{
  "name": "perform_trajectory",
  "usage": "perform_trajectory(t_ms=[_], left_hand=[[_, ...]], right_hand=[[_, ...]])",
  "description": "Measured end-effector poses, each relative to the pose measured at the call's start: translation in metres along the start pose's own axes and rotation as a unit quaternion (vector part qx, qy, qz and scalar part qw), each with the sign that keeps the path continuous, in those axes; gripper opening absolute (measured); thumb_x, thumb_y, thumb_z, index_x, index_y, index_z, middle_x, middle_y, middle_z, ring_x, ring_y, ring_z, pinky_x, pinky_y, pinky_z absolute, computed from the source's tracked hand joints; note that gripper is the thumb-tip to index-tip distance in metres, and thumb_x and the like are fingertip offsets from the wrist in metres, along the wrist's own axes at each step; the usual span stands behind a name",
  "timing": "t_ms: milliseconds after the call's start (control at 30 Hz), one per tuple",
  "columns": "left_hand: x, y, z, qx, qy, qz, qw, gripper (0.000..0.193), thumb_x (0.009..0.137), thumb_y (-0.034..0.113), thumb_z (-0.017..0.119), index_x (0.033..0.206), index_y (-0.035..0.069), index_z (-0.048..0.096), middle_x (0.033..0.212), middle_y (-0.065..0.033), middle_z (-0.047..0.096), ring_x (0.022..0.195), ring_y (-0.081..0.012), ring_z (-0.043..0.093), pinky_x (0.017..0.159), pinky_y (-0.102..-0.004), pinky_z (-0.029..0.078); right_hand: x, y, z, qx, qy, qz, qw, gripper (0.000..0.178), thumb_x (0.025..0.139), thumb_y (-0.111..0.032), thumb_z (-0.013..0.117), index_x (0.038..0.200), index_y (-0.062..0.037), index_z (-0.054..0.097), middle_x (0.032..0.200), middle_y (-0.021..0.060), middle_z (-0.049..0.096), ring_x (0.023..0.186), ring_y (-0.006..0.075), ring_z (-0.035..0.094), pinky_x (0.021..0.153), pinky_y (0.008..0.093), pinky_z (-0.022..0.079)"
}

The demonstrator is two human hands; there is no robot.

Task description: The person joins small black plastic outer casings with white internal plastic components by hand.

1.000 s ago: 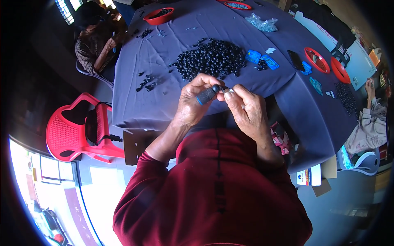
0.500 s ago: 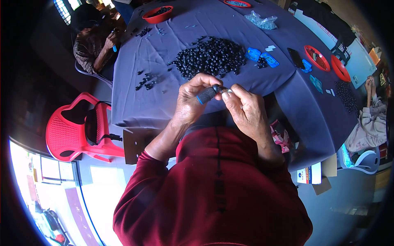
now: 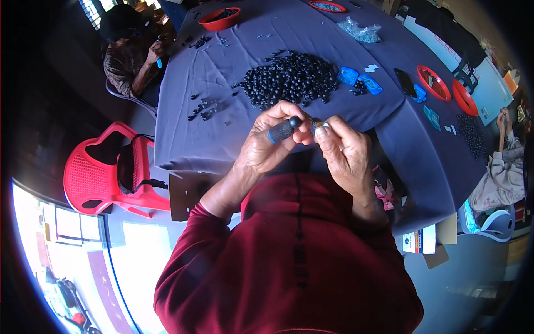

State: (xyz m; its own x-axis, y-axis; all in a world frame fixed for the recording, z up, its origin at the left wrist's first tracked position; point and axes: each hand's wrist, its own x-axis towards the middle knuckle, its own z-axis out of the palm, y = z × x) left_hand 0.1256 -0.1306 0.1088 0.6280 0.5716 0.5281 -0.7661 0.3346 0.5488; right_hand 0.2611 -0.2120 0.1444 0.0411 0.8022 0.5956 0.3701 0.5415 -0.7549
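My left hand (image 3: 266, 136) is closed, with a dark grey, blue-edged sleeve (image 3: 281, 132) on its thumb. Between that thumb and the fingers it grips a small black round bead (image 3: 295, 121). Close beside it, my right hand (image 3: 346, 150) pinches a small, partly see-through piece (image 3: 316, 122) whose kind I cannot make out. A small gap separates the two pieces. Both hands are raised at the table's near edge. Just beyond them lies a big heap of black beads (image 3: 289, 78) on the grey tablecloth (image 3: 211, 147).
Loose black beads (image 3: 207, 109) lie left of the heap, two blue cases (image 3: 359, 79) to its right. Red bowls (image 3: 221, 21) and a clear bag (image 3: 360, 30) stand farther off. A red chair (image 3: 92, 172) is at left. Other people (image 3: 130, 61) sit at both sides.
My hands have drawn slightly apart, opening a gap between the bead and the small piece. The black bead now shows more clearly above the left thumb.
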Motion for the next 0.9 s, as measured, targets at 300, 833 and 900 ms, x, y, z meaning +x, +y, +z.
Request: perform_trajectory(t_ms=[300,833,900], left_hand=[[0.000,0.002,-0.003,-0.035,-0.030,-0.029,0.999,0.021,0.082,0.011,0.057,0.099,0.000,0.052,0.087,-0.0098,0.057,0.075,-0.0154,0.052,0.070,-0.0302,0.042],[-0.006,0.014,-0.010,0.178,-0.001,-0.056,0.983,0.015,0.078,0.004,0.059,0.092,-0.002,0.057,0.083,-0.0066,0.058,0.071,-0.0113,0.055,0.067,-0.0239,0.046],[-0.005,0.017,-0.016,0.181,0.009,-0.077,0.980,0.015,0.077,0.003,0.059,0.092,-0.002,0.057,0.083,-0.0079,0.059,0.072,-0.0118,0.056,0.067,-0.0243,0.046]], right_hand=[[-0.003,0.000,0.004,0.014,-0.005,-0.010,1.000,0.019,0.088,-0.016,0.050,0.078,0.0009,0.053,0.069,0.0050,0.062,0.053,0.0040,0.048,0.047,0.0202,0.036],[0.004,0.019,0.005,0.087,-0.052,0.050,0.994,0.029,0.079,-0.029,0.064,0.076,-0.0017,0.054,0.062,0.0018,0.059,0.053,0.0049,0.048,0.049,0.0216,0.039],[0.005,0.020,0.005,0.053,-0.061,0.060,0.995,0.028,0.081,-0.029,0.062,0.076,-0.0023,0.054,0.061,0.0019,0.058,0.052,0.0050,0.046,0.048,0.0222,0.038]])
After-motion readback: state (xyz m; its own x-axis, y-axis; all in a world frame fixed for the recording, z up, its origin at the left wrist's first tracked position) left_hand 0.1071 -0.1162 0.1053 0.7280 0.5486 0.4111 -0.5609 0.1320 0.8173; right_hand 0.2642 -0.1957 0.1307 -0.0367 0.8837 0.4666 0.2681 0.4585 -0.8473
